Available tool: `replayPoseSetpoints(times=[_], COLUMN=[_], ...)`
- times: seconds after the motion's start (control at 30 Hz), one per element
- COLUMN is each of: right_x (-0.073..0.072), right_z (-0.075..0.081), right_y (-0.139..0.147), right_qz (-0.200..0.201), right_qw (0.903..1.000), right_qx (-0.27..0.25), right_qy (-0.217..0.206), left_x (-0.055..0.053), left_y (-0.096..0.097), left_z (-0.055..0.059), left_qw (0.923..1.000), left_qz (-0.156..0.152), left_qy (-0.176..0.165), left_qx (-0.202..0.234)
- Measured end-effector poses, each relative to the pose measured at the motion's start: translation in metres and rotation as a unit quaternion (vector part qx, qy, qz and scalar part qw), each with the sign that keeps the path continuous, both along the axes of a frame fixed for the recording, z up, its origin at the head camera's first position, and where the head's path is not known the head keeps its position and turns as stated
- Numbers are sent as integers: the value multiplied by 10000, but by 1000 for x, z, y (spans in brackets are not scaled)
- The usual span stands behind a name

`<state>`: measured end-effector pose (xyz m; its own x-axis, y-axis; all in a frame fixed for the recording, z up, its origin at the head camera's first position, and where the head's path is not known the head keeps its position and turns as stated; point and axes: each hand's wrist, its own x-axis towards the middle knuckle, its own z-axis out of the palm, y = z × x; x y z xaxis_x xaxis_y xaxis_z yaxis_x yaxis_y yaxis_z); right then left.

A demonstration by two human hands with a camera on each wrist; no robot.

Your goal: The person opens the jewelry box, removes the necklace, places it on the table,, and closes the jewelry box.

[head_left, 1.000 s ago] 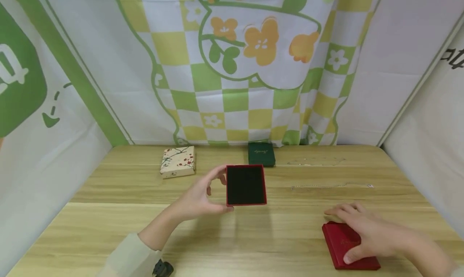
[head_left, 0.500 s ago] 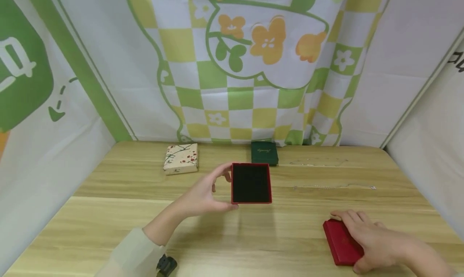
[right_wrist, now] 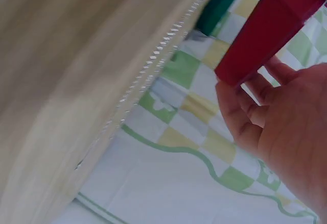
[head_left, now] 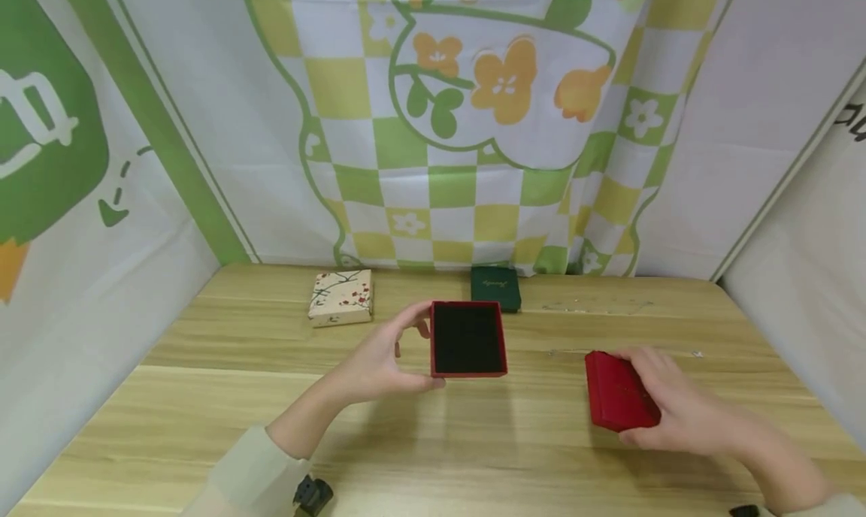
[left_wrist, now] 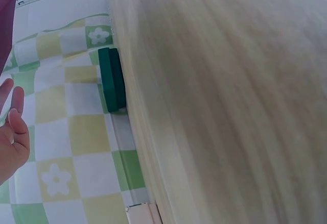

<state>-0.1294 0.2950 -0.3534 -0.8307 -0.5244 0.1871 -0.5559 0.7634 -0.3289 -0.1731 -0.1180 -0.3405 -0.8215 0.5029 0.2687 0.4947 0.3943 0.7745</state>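
Observation:
My left hand (head_left: 379,363) holds a small red jewellery box base (head_left: 467,339) by its left side, thumb below and fingers at the top. The base is tilted so its black inside faces me. To the right, my right hand (head_left: 683,404) grips a red box lid (head_left: 619,393) with faint lettering, thumb at its near edge and fingers at its far edge. In the right wrist view the lid (right_wrist: 271,30) is clear of the table. Behind it lies a thin silver chain (head_left: 568,351), partly hidden. Another fine chain (head_left: 595,308) lies farther back.
A dark green box (head_left: 496,289) with lettering stands at the back of the wooden table (head_left: 223,419), behind the red base. A cream box with red blossoms (head_left: 341,299) sits at back left. A checked, flowered curtain (head_left: 453,186) hangs behind the table, with white cloth at both sides.
My right hand has taken hold of the red lid, lifted it off the table and brought it up and leftward. My left hand keeps holding the red base in nearly the same spot.

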Motion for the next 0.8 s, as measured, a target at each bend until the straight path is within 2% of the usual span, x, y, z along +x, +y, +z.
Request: replayPoseSetpoints(times=[0.23,0.47,0.67,0.8], right_x=[-15,-26,-33,-36], right_z=[18,32,36,40], right_y=[-23,-49,-72,-83], right_qz=[233,414,874,1003], right_qw=[9977,9957,9886,9858], right_qx=[-458,-826,-1196,-1314], right_qy=[444,44,268,281], left_x=[0,0,-2,-2], left_y=[6,11,16,18], left_z=[4,2,1,2], left_qw=[9999,9998,9996,9995], left_qz=[-55,-61,-141,-162], left_qy=[-117,-192,-216,-203], left_qx=[35,33,131,173])
